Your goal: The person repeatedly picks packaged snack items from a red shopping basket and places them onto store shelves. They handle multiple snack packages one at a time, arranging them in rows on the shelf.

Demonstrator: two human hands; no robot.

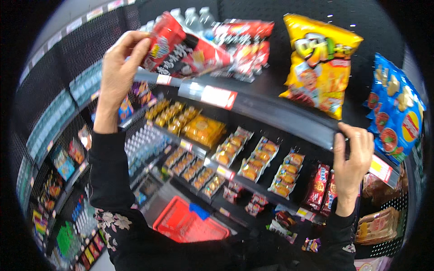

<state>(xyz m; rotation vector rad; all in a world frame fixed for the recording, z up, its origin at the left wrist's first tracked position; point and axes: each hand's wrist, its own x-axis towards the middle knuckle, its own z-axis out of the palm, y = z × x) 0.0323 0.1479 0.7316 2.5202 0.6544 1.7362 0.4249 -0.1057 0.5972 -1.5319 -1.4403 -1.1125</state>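
Note:
In my left hand (pixel 125 61) I grip the upper corner of a red and black snack bag (pixel 183 50), between thumb and fingers. The bag is tilted above the upper black shelf. Partly behind it stands another red snack bag (pixel 252 47). My right hand (pixel 354 155) holds the front edge (pixel 284 118) of that shelf at its right part, thumb in front and fingers curled over it. A yellow snack bag (pixel 318 64) stands just above my right hand, and blue Lay's chip bags (pixel 395 111) are to its right.
Lower shelves carry a large golden pack (pixel 203 130), packaged small cakes (pixel 261 159) and red cookie packs (pixel 318 186). A red plastic basket (pixel 190 222) is below. Bottles (pixel 191 18) stand at the back; price tags (pixel 218 97) line the edges. Mesh-sided shelves curve along the left.

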